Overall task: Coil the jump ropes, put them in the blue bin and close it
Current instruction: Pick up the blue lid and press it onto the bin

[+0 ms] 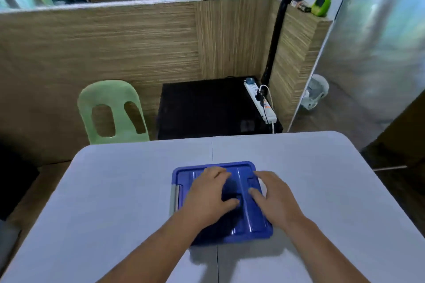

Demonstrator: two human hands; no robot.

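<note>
The blue bin (241,230) stands in the middle of the grey table (115,190) with its blue lid on top. A grey latch shows on its left side. My left hand (208,197) lies flat on the left half of the lid, fingers spread. My right hand (273,197) presses on the right half, fingers reaching over toward the right edge. No jump rope is visible; the lid hides the inside of the bin.
A green plastic chair (112,112) stands beyond the table's far left edge. A black box (207,108) with a white power strip (261,101) sits behind the table against a wooden partition. A person stands beyond the partition.
</note>
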